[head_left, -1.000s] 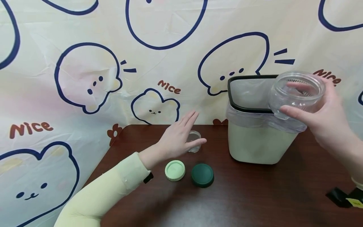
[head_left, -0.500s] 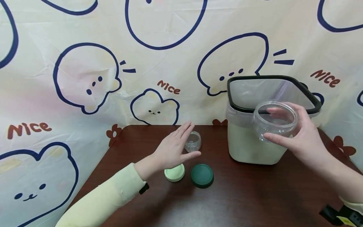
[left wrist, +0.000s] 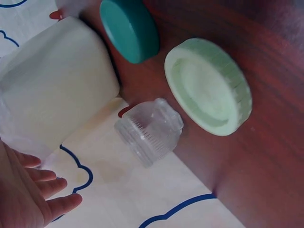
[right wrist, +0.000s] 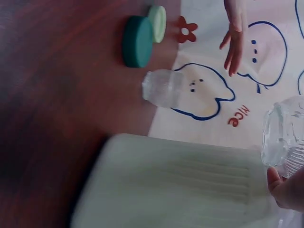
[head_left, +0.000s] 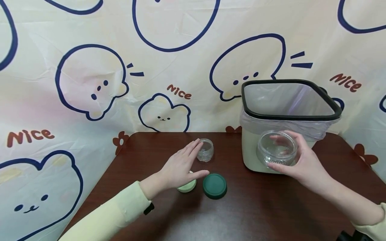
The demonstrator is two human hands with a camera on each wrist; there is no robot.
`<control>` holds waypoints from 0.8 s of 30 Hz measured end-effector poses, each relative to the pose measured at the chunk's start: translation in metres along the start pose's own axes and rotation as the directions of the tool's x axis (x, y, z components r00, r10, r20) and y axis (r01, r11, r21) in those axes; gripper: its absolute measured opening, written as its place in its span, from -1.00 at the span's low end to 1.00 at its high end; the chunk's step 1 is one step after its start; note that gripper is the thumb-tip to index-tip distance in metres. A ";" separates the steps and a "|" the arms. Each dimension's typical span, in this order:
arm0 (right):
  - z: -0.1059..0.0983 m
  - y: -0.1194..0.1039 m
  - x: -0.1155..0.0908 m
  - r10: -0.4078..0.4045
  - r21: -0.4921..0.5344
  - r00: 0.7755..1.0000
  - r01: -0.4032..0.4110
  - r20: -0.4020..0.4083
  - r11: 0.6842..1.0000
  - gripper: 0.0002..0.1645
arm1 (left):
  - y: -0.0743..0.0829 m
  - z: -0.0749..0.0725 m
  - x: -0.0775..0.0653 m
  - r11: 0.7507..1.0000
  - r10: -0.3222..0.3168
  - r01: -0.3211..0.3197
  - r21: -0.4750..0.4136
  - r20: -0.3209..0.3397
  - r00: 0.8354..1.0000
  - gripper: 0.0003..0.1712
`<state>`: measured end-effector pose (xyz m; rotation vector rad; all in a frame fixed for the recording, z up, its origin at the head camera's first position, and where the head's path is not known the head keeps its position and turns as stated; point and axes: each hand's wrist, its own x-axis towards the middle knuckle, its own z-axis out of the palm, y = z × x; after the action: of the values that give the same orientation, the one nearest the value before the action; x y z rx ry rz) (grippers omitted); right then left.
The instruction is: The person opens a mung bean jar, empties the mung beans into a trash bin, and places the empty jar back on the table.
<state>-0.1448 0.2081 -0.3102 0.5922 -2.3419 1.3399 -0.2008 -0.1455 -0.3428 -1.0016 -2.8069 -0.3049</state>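
In the head view my right hand (head_left: 304,162) grips a clear wide-mouthed jar (head_left: 275,150) from its right side, thumb in front and fingers behind. The jar's open mouth faces up, in front of the bin. My left hand (head_left: 179,165) is held over the table with straight fingers and thumb spread, holding nothing. Just beyond its fingertips a smaller clear jar (head_left: 206,150) stands on the table. A light green lid (head_left: 187,186) lies partly hidden under my left hand. Right of it is a dark green lid (head_left: 214,186). The left wrist view shows both lids and the small jar (left wrist: 149,130).
A pale green bin (head_left: 256,144) with a black rim and a translucent liner stands at the back right of the brown table (head_left: 241,211). Behind the table hangs a cartoon-printed cloth (head_left: 181,70).
My right hand has carried the large jar from over the bin's right rim down and left, to the bin's front. My left hand has drawn slightly down and left, uncovering the small jar.
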 end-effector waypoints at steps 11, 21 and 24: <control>0.029 0.021 -0.018 0.046 -0.036 0.994 -0.043 0.094 0.998 -0.02 | -0.003 0.015 -0.012 0.999 -0.034 0.034 0.002 0.067 0.997 0.07; 0.053 0.048 -0.028 0.146 -0.090 0.975 -0.132 0.167 0.987 -0.03 | -0.007 0.027 -0.022 0.997 -0.072 0.074 -0.023 0.072 0.995 0.08; 0.057 0.055 -0.029 0.161 -0.087 0.966 -0.146 0.201 0.985 -0.01 | -0.009 0.031 -0.025 0.995 -0.086 0.089 -0.036 0.073 0.994 0.08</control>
<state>-0.1561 0.1886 -0.3918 0.5628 -2.6413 1.3077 -0.1890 -0.1603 -0.3790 -0.9164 -2.9256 -0.3419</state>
